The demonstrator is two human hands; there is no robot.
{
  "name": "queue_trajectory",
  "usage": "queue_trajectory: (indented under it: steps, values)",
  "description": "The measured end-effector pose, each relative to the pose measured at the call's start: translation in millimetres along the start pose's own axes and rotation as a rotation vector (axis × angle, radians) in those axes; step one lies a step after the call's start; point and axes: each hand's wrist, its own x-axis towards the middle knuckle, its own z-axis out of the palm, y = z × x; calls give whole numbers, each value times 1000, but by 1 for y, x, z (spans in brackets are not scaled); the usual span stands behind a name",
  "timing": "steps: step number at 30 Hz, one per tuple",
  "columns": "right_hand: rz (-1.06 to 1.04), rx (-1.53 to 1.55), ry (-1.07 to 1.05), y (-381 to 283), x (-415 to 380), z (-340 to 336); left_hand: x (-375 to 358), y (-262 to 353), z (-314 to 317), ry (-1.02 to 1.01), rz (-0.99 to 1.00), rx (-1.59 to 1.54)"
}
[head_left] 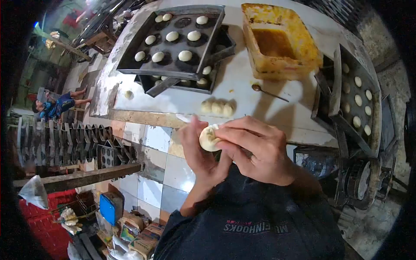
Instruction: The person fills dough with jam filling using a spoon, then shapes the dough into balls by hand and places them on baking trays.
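We see the left hand (199, 151) cupping a smooth, pale, round dough ball (209, 138) in its curled palm while the right hand (258, 149) closes its fingertips (223, 135) on the top. Just beyond lie three soft dough lumps (217, 107) on the floury white table (242, 86). Farther off stand a dark metal tray (173, 39) of cups and a greasy yellow tub (277, 41), with tiled floor (173, 173) below.

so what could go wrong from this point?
1. The dough ball is pinched between the left hand and right hand out past the table edge; a slip would likely drop it to the floor.
2. The top baking tray sits skewed on the tray below and could slide if bumped.
3. The spoon lies loose beside the yellow tub, easy to knock.
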Motion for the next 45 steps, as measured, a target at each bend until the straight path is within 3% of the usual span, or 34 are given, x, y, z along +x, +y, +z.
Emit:
queue_trajectory:
  steps: [2, 3, 4, 5, 6, 7, 8, 10, 12, 14, 16, 20, 22, 23, 24, 26, 27, 28, 30, 32, 34, 35, 36, 38, 39, 41, 42, 44, 45]
  values:
    - [-82, -28, 13, 9, 24, 14, 21, -4, -11, 51, -498, -949]
    - [-60, -10, 8, 11, 41, 18, 27, -39, -17, -42, -284, -959]
    - [-36, 10, 3, 10, 58, 24, 35, -57, -21, -34, -283, -958]
    - [139, 72, 56, 6, 75, 36, 45, -72, -26, -52, -171, -1037]
    - [140, 77, 44, 8, 89, 49, 53, -88, -34, -68, -63, -1111]
    - [259, 225, -70, 10, 104, 60, 67, -104, -45, -76, -28, -914]
    - [380, 371, -188, 13, 118, 72, 79, -115, -58, -59, -38, -908]
    - [-34, 294, -70, 28, 141, 105, 117, -126, -85, -75, 34, -468]
    - [-135, 201, -11, 21, 170, 135, 148, -139, -99, 13, 63, -373]
    - [-176, 67, -10, 24, 187, 163, 161, -157, -113, 8, -165, -239]
    - [-197, -92, 21, 32, 205, 176, 173, -178, -112, 8, -212, -297]
    - [-64, 66, 10, 46, 239, 168, 192, -219, -105, -86, 6, -628]
    - [172, 288, -122, 52, 251, 169, 204, -231, -105, -160, 116, -757]
    - [152, 295, -133, 57, 253, 170, 217, -241, -105, -180, 251, -716]
    - [150, 286, -133, 63, 254, 178, 224, -239, -101, -178, 256, -723]
    - [-42, 353, 75, 73, 260, 195, 238, -226, -89, 101, -13, -832]
    - [-84, 200, 73, 71, 265, 197, 245, -245, -93, 89, 125, -594]
    - [-84, 195, 69, 76, 269, 199, 251, -242, -86, 93, 124, -599]
    - [-259, 142, 173, 89, 272, 205, 263, -227, -72, 198, -123, -1033]
    - [-200, 200, 221, 103, 269, 206, 276, -240, -61, 30, -110, -1110]
    - [89, 570, 139, 111, 269, 204, 303, -266, -57, -275, 193, -823]
    - [161, 244, -15, 115, 270, 197, 303, -269, -44, -264, 124, -1003]
    - [285, 323, -28, 121, 269, 197, 308, -273, -36, -244, 119, -1010]
    - [175, -16, -243, 137, 276, 182, 301, -291, -27, -174, 22, -872]
    - [188, -11, -243, 135, 278, 182, 295, -291, -24, -172, -202, -731]
    - [354, -180, 17, 126, 282, 179, 294, -297, -25, -293, -189, -559]
    - [372, -186, 18, 126, 287, 179, 294, -300, -23, -408, -160, -388]
    - [9, -216, -128, 131, 299, 185, 275, -310, -8, -415, -320, -929]
    - [-55, -258, -248, 136, 304, 190, 266, -309, -1, -412, -127, -458]
